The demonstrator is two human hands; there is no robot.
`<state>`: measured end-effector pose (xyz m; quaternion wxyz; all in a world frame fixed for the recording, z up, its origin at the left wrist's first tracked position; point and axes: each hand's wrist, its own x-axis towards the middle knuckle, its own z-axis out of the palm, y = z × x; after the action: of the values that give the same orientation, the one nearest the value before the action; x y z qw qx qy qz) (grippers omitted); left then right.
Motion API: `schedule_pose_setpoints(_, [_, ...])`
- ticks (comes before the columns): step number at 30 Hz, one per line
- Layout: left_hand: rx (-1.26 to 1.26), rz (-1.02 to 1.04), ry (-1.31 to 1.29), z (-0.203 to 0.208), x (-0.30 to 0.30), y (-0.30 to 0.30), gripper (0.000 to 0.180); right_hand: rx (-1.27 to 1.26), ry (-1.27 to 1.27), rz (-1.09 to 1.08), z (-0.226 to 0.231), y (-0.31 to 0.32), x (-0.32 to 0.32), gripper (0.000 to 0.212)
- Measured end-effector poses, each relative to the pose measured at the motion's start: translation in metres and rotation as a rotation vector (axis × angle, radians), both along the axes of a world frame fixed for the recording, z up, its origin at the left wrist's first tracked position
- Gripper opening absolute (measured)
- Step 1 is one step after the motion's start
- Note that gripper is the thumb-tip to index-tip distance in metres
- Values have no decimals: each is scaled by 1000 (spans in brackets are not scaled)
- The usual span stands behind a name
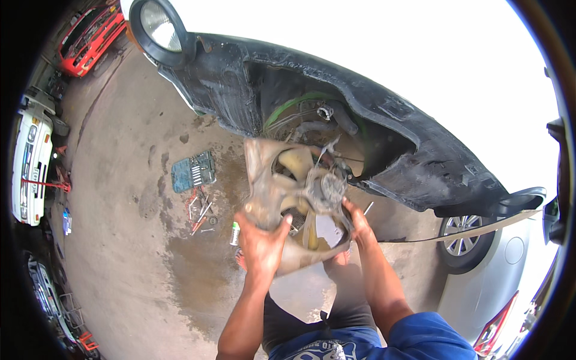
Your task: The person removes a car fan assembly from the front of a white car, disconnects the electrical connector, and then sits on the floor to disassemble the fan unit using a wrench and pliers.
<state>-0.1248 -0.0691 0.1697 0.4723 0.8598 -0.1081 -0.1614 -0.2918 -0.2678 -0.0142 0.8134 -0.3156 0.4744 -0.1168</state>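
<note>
Between my two hands is a dirty, tan radiator fan with its square shroud (262, 207), tilted and slightly blurred. Yellowish blades show through the round openings, and a grey motor (327, 187) sits at its right side with a loose wire near the top. My left hand (264, 243) grips the lower left edge, thumb over the front and fingers hidden behind. On the right edge, my right hand (358, 223) is closed round the rim below the motor. The shroud's top stands just before the opening in a white vehicle's black front (390, 120), where hoses (315, 127) are visible.
An open blue tool case (193, 171) lies on the concrete floor to the left, with several loose hand tools (201, 213) near it. A spray can (234, 233) stands close to my left hand. Wet patches mark the floor. A silver car (501, 264) is at the right.
</note>
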Motion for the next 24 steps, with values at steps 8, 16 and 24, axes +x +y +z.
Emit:
schedule_pose_setpoints(8, [155, -325, -421, 38, 67, -112, 71, 7, -151, 9, -95, -35, 91, 29])
schedule_pose_setpoints(16, [108, -158, -438, 18, 23, -45, 82, -667, 152, 113, -120, -3, 92, 28])
schedule_pose_setpoints(24, [73, -236, -597, -11, 25, -48, 94, -688, -117, -18, -109, -78, 129, 28])
